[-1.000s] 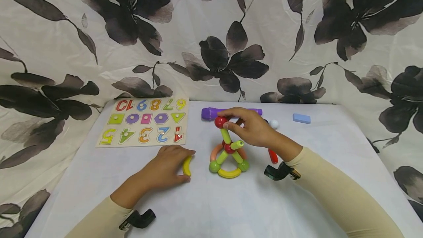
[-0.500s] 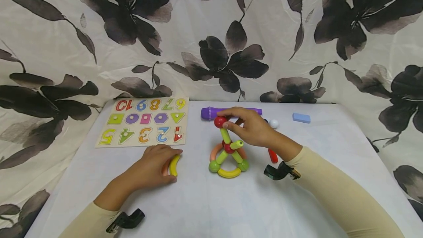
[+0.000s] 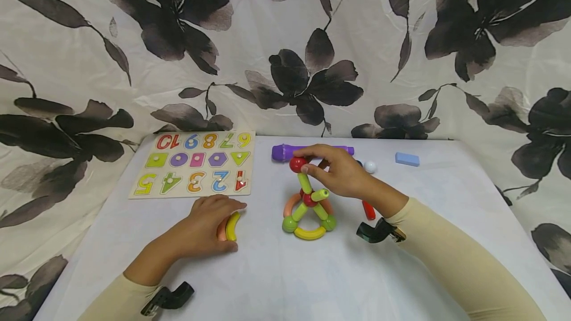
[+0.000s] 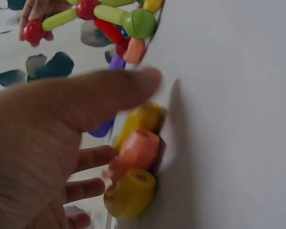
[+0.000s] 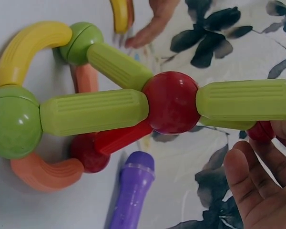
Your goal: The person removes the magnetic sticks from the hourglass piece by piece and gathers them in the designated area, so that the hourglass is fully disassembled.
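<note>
My right hand (image 3: 339,172) pinches the red ball (image 3: 298,164) at the top of a ball-and-stick structure. The structure has green sticks (image 5: 93,112) meeting at a middle red ball (image 5: 172,102), above a base ring of green balls (image 3: 290,224) and curved yellow (image 3: 310,234) and orange pieces. On the left, my left hand (image 3: 202,229) is spread around curved sticks on the table, a yellow one (image 3: 232,226) outermost. In the left wrist view, an orange stick (image 4: 140,150) lies between two yellow ones, with the thumb apart from them and the fingers loosely extended beside them.
A wooden number puzzle board (image 3: 184,172) lies at the back left. Behind the structure is a purple toy microphone (image 3: 283,152). A white ball (image 3: 370,167) and a red stick (image 3: 368,210) lie near the right forearm, with a blue block (image 3: 407,159) farther right.
My left hand has slid left with the curved sticks, away from the structure, and its thumb now stands off them. The right hand and the structure have stayed put.
</note>
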### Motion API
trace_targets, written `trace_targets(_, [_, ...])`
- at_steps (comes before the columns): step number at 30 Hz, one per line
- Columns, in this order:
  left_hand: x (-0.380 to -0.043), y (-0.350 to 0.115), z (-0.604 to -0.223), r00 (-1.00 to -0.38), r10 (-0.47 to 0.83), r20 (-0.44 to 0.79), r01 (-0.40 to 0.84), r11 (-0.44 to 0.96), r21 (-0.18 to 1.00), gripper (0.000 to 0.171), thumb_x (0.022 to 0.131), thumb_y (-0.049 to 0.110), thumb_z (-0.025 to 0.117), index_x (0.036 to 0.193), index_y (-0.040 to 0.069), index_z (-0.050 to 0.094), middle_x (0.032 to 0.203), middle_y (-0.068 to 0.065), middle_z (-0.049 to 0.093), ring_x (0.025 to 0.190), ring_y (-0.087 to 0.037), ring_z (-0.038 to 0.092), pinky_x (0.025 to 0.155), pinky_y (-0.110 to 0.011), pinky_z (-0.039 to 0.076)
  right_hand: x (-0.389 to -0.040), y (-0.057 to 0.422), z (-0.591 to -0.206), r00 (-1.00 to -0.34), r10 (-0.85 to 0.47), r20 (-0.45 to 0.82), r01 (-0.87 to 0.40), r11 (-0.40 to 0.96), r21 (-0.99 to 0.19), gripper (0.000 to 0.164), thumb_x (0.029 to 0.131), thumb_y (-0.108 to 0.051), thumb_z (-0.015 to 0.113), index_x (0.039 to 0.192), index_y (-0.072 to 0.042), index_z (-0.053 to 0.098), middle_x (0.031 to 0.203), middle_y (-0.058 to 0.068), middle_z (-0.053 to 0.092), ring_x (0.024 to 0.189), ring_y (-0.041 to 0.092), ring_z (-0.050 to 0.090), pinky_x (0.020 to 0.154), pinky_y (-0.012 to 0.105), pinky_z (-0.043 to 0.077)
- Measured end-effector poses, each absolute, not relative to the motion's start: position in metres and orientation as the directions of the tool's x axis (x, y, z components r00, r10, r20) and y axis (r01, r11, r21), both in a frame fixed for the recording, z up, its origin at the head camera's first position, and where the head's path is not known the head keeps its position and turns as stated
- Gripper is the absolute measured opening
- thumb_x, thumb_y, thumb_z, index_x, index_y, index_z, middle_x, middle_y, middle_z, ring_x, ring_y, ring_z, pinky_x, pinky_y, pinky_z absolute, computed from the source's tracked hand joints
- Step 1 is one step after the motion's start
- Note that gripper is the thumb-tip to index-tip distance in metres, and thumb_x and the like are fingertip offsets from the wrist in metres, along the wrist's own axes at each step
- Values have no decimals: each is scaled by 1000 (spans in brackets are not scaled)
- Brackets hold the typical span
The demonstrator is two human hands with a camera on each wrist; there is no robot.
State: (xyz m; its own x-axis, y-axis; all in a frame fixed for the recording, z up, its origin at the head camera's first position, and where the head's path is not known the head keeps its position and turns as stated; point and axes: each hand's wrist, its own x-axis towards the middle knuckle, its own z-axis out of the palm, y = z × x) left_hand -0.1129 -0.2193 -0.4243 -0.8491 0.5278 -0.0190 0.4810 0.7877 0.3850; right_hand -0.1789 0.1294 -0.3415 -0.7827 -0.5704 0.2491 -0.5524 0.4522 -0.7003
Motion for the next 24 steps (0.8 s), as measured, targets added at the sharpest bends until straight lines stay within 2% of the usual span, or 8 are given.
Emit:
trace_targets(4, [-116, -206, -421, -850, 526, 40, 496, 773, 396, 72, 82, 43, 86, 144, 20, 56, 143, 1, 55, 140, -27, 41, 116, -56, 22, -179, 130, -342, -782, -570, 252, -553, 448, -703, 41, 97, -10, 72, 137, -12, 65, 127, 1, 68, 107, 18, 64, 83, 35, 56])
trace_targets(8, [-118, -180, -411, -864, 493, 104, 480, 742, 467, 57, 92, 37, 78, 141, 16, 59, 140, 1, 59, 137, -27, 48, 115, -53, 32, -178, 130, -342, -786, -567, 246, -548, 456, -701, 41, 97, -11, 72, 138, -14, 65, 128, 1, 68, 109, 18, 64, 84, 34, 56])
trace_targets(12, [-117, -149, -402, -883, 451, 129, 439, 700, 563, 50, 96, 32, 74, 140, 13, 60, 137, 0, 62, 133, -25, 53, 110, -50, 42, -178, 131, -342, -788, -565, 245, -546, 457, -702, 42, 97, -11, 72, 138, -15, 64, 129, 1, 68, 111, 19, 64, 85, 35, 56])
trace_targets(17, [-118, -117, -400, -908, 398, 133, 370, 608, 703, 47, 100, 30, 69, 143, 16, 58, 136, 2, 64, 127, -17, 58, 104, -46, 49, -178, 130, -343, -779, -571, 261, -558, 440, -703, 41, 97, -10, 72, 138, -15, 65, 128, 1, 68, 110, 18, 65, 85, 35, 56])
trace_targets(24, [-126, -85, -403, -918, 342, 201, 340, 417, 843, 41, 103, 26, 64, 141, 12, 57, 130, 0, 67, 118, -15, 62, 99, -45, 51, -179, 129, -344, -770, -573, 281, -574, 429, -698, 39, 98, -11, 70, 137, -14, 65, 131, 0, 67, 107, 16, 64, 85, 33, 56])
